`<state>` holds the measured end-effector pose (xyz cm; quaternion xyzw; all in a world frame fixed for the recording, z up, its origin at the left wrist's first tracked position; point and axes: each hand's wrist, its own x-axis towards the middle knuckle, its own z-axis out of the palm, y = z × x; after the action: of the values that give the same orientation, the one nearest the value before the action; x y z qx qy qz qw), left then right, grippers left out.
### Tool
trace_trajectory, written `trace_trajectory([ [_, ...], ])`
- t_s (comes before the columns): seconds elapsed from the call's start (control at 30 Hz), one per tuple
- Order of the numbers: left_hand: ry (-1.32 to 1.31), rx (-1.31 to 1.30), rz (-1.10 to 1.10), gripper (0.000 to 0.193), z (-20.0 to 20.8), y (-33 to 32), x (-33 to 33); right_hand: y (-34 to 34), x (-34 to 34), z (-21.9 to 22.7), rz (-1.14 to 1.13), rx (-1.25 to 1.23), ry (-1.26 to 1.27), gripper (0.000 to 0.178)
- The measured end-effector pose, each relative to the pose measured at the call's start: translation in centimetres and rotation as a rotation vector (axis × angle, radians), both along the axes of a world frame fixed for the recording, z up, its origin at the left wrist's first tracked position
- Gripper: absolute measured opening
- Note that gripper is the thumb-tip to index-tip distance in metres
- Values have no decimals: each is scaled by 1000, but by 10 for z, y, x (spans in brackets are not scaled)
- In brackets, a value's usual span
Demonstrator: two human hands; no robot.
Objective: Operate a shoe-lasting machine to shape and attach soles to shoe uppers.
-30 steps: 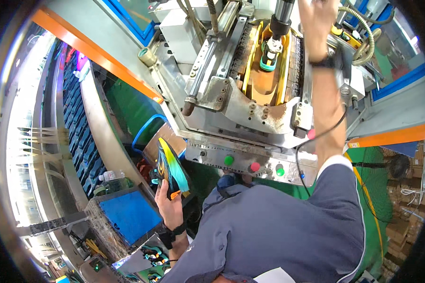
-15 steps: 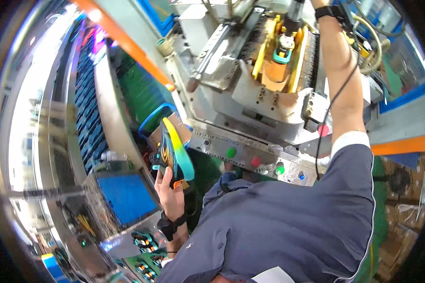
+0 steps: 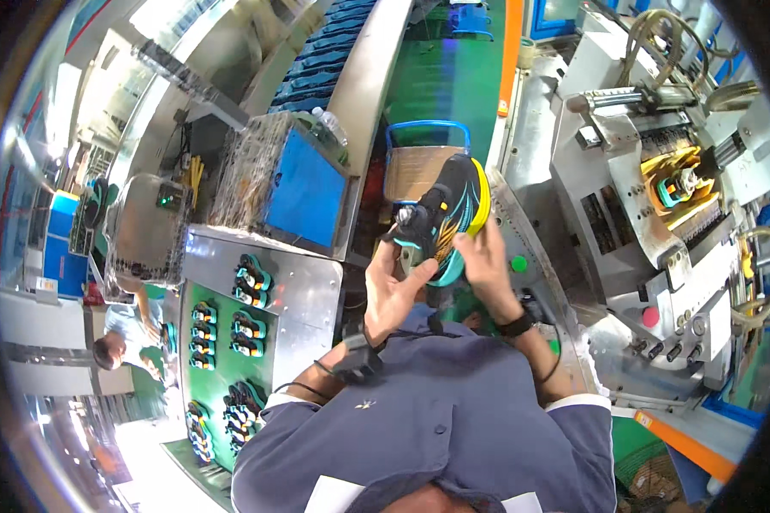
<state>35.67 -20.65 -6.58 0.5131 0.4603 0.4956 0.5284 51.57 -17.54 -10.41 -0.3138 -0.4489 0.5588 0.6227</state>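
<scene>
"What lay at left?"
"Black-and-teal shoes (image 3: 248,327) in rows on a flat green surface (image 3: 223,346)."
"And the left hand (image 3: 391,291)?"
"Its fingers were clamped on a black, teal and yellow sports shoe (image 3: 455,201), between both hands."
"The right hand (image 3: 489,272)?"
"It touched the sole; I couldn't tell whether its fingers gripped. Rightmost stood a grey metal machine (image 3: 573,137)."

No text can be read — the pale mark (image 3: 364,404) on the grey shirt (image 3: 453,410) is too small to tell.
</scene>
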Motion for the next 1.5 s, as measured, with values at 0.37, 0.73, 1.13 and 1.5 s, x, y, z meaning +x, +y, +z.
trace_trajectory([
  [0.37,261,413,-39,92,4,-38,-108,-10,-113,8,231,-153,419,48],
  [0.73,-96,121,-52,85,-12,-18,-190,13,-187,28,141,-104,42,46],
  [1.13,-625,7,-263,66,-33,0,-162,-11,-136,39,-36,-146,-95,40],
  [1.5,-539,-439,-815,51,-3,12,93,-100,57,31,-1117,90,-879,44],
])
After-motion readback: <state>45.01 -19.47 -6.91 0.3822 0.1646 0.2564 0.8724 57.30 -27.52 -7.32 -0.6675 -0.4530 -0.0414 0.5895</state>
